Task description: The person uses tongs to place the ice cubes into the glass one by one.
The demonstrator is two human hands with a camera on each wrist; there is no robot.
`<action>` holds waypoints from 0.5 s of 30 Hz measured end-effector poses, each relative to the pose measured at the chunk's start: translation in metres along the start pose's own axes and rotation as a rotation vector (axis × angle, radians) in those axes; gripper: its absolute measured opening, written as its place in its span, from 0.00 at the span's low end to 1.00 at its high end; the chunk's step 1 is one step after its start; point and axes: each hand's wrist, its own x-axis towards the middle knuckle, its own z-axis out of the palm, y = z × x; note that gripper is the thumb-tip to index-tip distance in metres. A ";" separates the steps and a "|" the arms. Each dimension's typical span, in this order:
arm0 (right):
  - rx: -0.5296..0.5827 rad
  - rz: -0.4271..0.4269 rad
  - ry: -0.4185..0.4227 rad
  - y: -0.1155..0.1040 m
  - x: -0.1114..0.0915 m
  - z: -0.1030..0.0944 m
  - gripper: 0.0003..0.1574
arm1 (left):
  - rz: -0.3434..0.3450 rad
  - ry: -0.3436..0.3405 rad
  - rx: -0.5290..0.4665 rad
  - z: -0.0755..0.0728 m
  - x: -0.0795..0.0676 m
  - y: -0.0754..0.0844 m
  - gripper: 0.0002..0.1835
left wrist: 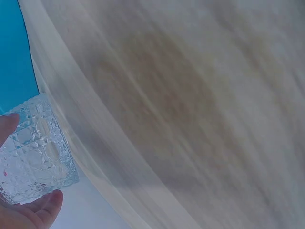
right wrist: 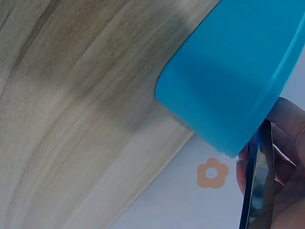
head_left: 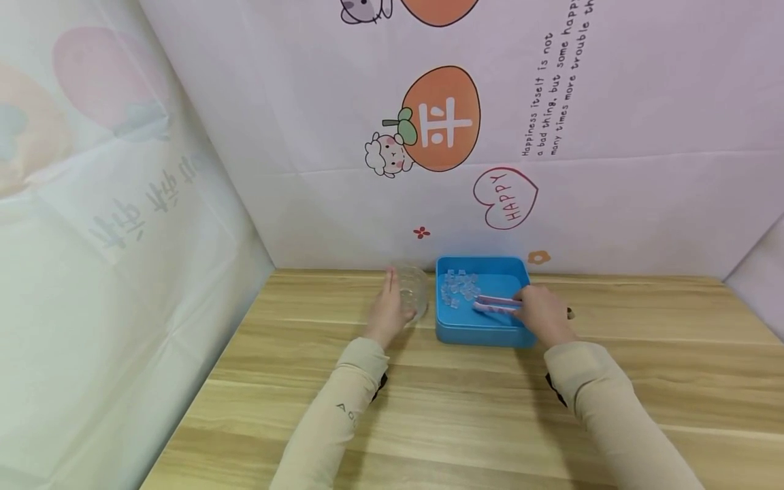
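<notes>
My left hand (head_left: 386, 313) grips a clear glass cup (head_left: 415, 291) at the back of the table, left of a blue box (head_left: 484, 335). In the left wrist view, thumb and fingers lie on opposite sides of the cup's faceted wall (left wrist: 38, 148). With my right hand (head_left: 544, 314) I hold pink-and-white tongs (head_left: 497, 304), reaching over the box's right side. Their tips point left, close to several small clear cubes (head_left: 456, 286) in the left part of the box. The right wrist view shows the tongs (right wrist: 259, 186) edge-on, dark and shiny; their tips are hidden there.
Both cup and box stand on a wood-grain table (head_left: 465, 408), near a printed white wall sheet (head_left: 331, 224) behind. Another white sheet (head_left: 202, 327) hangs along the left edge. A small dark object (head_left: 571, 314) shows just right of my right hand.
</notes>
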 end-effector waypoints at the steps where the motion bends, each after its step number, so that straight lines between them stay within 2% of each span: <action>1: 0.001 0.001 0.001 0.000 0.000 0.000 0.19 | 0.003 0.000 0.001 0.001 0.000 0.001 0.55; 7: -0.002 -0.002 0.015 0.001 0.000 0.001 0.19 | 0.027 -0.002 -0.021 0.003 -0.001 0.004 0.54; 15: -0.001 -0.007 0.012 0.003 -0.001 0.000 0.18 | 0.021 -0.014 -0.013 0.006 -0.001 0.006 0.53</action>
